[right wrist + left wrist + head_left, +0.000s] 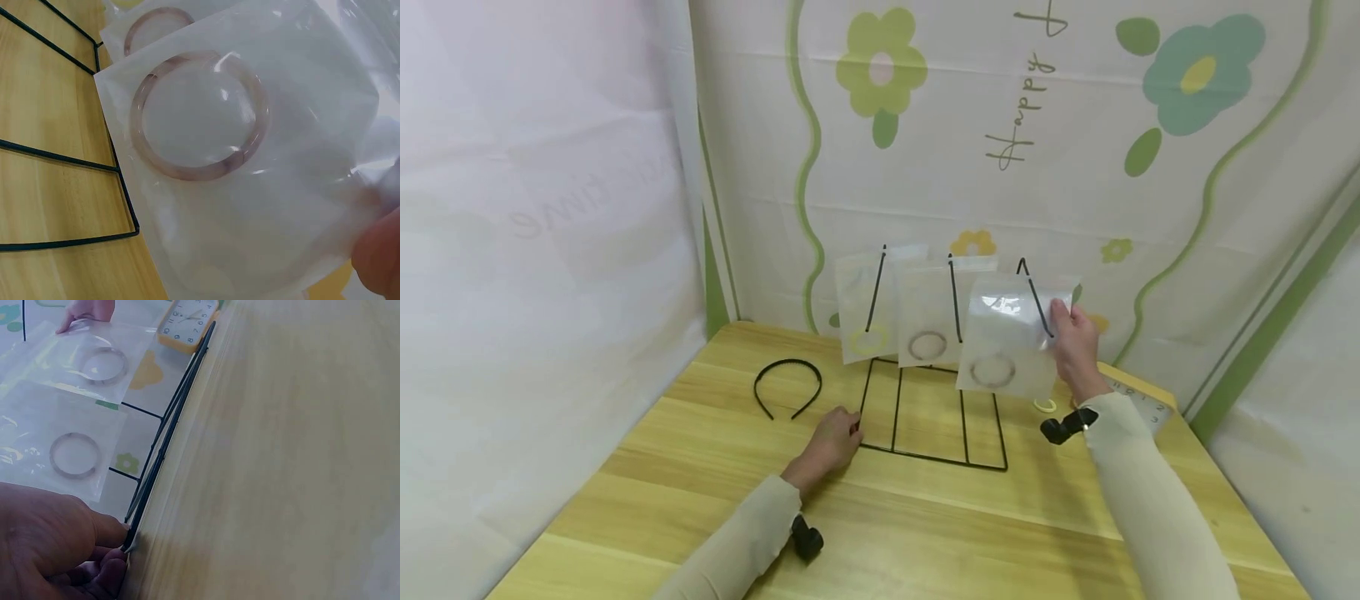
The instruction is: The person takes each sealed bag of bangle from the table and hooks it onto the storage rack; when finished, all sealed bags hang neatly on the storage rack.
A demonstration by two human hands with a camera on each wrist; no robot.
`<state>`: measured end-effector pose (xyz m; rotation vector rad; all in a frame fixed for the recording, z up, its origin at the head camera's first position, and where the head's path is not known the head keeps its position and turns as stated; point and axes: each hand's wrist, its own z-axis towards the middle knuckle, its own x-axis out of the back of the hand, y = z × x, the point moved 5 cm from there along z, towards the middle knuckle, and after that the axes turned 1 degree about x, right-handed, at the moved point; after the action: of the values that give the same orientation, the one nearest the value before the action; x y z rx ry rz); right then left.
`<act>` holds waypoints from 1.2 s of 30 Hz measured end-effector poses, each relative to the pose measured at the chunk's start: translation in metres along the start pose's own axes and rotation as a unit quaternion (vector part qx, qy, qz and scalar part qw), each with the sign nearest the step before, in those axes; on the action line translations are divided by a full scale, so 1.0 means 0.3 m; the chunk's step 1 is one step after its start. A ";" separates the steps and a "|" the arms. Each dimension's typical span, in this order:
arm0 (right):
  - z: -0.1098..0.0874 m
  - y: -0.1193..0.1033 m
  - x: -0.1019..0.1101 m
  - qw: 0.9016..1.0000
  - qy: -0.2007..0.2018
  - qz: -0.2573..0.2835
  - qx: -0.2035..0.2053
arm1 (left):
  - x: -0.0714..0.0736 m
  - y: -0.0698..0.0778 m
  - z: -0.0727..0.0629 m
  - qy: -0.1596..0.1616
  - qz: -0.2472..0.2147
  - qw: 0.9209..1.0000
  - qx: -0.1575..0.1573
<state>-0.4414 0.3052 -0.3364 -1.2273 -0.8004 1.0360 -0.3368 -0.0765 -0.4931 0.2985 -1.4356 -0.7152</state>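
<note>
A black wire display rack [928, 456] stands on the wooden table, with three upright prongs carrying clear plastic bags. My left hand [835, 439] pinches the rack's front left corner, its fingers [109, 532] meeting the wire in the left wrist view. At the right prong, my right hand [1077, 342] holds the edge of a clear bag [1011, 312], thumb in front. Inside that bag lies a pinkish-brown bangle [139, 119]. The middle bag [917, 292] holds a similar bangle [52, 456]; the left bag [853, 292] contains a yellow ring-shaped item.
Left of the rack lies a black headband [787, 362]. Behind my right wrist is a yellow-framed clock [1150, 406], partly hidden, with a small yellow ring-like piece [1045, 409] nearby. A printed cloth [925, 183] hangs close behind the rack.
</note>
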 end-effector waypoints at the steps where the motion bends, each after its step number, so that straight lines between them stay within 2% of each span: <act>1: 0.006 -0.003 -0.001 1.000 0.001 -0.006 0.003 | 0.001 0.001 0.000 0.001 -0.001 1.000 -0.002; 7: 0.028 -0.014 -0.011 0.999 0.021 -0.013 0.027 | -0.003 0.003 -0.004 0.004 -0.002 1.000 -0.003; 14: 0.028 0.005 -0.012 1.000 0.015 0.018 0.000 | -0.011 0.003 -0.006 -0.006 0.000 1.000 0.004; 18: 0.024 0.013 -0.009 1.000 0.016 0.018 0.003 | -0.012 -0.001 0.003 -0.009 0.008 1.000 0.006; 28: 0.012 0.014 -0.010 1.000 0.003 0.000 -0.012 | -0.006 -0.018 0.020 -0.002 0.010 1.000 0.004; 36: 0.028 0.003 0.003 0.998 0.036 -0.052 -0.003 | -0.016 -0.015 0.015 -0.002 0.023 1.000 0.004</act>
<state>-0.4489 0.3091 -0.3357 -1.2090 -0.8033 0.9015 -0.3421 -0.0759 -0.4989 0.2701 -1.4444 -0.6735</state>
